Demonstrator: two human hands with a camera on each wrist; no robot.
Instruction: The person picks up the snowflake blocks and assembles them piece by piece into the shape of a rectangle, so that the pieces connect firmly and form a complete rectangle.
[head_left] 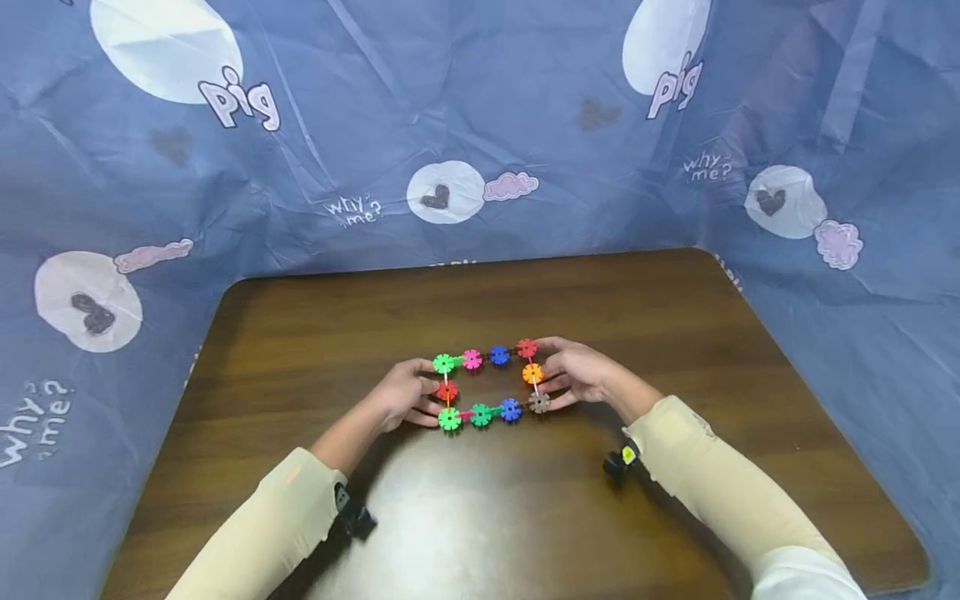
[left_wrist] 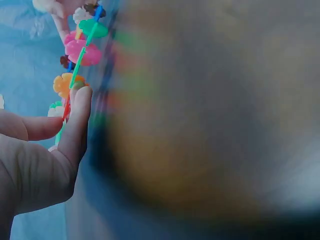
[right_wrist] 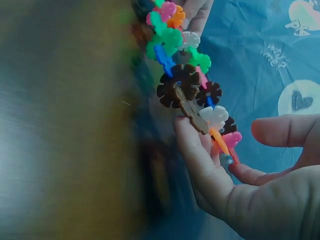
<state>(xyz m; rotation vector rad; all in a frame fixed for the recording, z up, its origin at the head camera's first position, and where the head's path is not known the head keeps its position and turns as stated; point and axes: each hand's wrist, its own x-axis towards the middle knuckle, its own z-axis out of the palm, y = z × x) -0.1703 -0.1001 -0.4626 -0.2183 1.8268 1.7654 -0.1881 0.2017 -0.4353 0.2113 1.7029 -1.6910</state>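
A rectangular loop of interlocking plastic snowflake discs (head_left: 481, 415), in green, pink, blue, red, orange and brown, is held level between the two hands over the table's middle. My left hand (head_left: 405, 395) grips its left side by the red disc, fingers spread along the edge; in the left wrist view, fingers (left_wrist: 79, 120) pinch near a red disc (left_wrist: 66, 107). On the other side, my right hand (head_left: 581, 375) holds the right edge by the orange disc (head_left: 532, 373) and brown disc (head_left: 539, 402). In the right wrist view, one digit stands apart from the loop.
The brown wooden table (head_left: 600, 308) has rounded corners and a bright glare near its front. A blue printed cloth (head_left: 525, 100) surrounds the back and sides. Black wrist cameras (head_left: 358, 521) are strapped to both forearms, over beige sleeves.
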